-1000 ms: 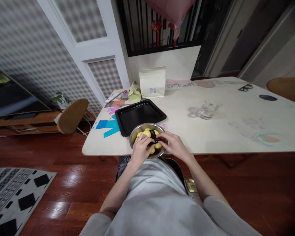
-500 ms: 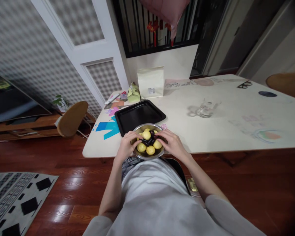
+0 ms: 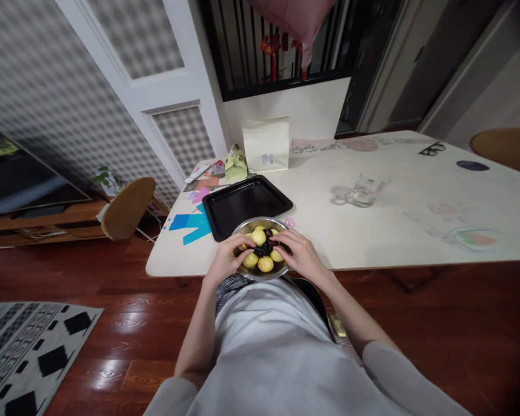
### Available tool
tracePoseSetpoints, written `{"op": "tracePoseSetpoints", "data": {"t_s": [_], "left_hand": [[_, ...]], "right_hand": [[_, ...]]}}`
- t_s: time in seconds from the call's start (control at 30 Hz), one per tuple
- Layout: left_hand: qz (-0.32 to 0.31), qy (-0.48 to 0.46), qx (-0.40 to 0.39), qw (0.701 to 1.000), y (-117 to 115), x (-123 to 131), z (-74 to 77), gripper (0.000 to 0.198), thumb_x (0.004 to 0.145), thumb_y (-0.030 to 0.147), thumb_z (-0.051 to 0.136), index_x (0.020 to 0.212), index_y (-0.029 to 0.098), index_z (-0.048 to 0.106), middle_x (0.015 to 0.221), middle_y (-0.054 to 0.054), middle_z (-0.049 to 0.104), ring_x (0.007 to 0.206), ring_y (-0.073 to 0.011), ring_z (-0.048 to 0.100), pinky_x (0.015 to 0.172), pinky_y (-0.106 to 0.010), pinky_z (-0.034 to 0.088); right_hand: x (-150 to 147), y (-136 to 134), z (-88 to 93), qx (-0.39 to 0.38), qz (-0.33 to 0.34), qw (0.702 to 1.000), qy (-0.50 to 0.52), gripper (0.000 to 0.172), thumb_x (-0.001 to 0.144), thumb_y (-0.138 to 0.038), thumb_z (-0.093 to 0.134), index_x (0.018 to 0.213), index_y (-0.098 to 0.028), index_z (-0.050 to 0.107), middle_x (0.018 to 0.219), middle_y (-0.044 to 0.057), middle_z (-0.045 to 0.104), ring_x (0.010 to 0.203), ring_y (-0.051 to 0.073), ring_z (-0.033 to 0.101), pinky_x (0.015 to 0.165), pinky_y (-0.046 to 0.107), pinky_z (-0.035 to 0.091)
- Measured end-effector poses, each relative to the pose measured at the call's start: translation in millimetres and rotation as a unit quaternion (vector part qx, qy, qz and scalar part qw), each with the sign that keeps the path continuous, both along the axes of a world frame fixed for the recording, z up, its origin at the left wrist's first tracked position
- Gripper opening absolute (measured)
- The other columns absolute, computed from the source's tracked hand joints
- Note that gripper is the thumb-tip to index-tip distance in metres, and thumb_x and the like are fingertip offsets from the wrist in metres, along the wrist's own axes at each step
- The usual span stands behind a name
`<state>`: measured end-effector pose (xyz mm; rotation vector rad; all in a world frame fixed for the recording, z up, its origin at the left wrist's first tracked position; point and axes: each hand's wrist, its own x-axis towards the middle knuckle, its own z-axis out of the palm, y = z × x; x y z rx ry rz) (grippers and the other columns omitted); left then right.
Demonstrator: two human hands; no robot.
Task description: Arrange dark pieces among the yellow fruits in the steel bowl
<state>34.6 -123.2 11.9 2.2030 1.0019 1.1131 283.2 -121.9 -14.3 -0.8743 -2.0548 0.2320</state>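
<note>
A metal bowl [image 3: 248, 225] stands at the near edge of the white table [image 3: 372, 231] and holds several yellow dough balls [image 3: 259, 236]. Over the bowl both hands pinch a dark, soft lump [image 3: 263, 248]. My left hand [image 3: 227, 258] grips it from the left, fingers closed. My right hand [image 3: 297, 252] grips it from the right, fingers curled over the bowl's rim.
A black baking tray [image 3: 246, 204] lies just behind the bowl. Further back stand a cream paper bag [image 3: 266, 145] and a green carton [image 3: 235, 163]. A glass jug [image 3: 360, 194] sits mid-table. Glasses [image 3: 431, 149] lie far right. A wooden chair [image 3: 127, 209] stands left of the table.
The hands first drew the dark lump apart over the bowl, then came back together. The left hand has shifted slightly leftward and lower than a second ago.
</note>
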Motion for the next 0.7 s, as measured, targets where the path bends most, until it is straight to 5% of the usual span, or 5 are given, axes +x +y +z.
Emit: {"op": "tracePoseSetpoints", "data": {"t_s": [0.7], "left_hand": [[0.057,0.039,0.033,0.997,5.9,-34.8,1.3,0.013,0.094,0.029,0.072,0.104,0.020,0.073,0.107,-0.010,0.074,0.095,-0.0210,0.068,0.075,-0.030,0.053]], "right_hand": [[-12.8,1.6,-4.8,0.031,-0.044,0.998,0.031,0.019,0.101,-0.026,0.061,0.116,-0.022,0.072,0.101,0.009,0.073,0.096,0.026,0.069,0.084,0.041,0.060]]}}
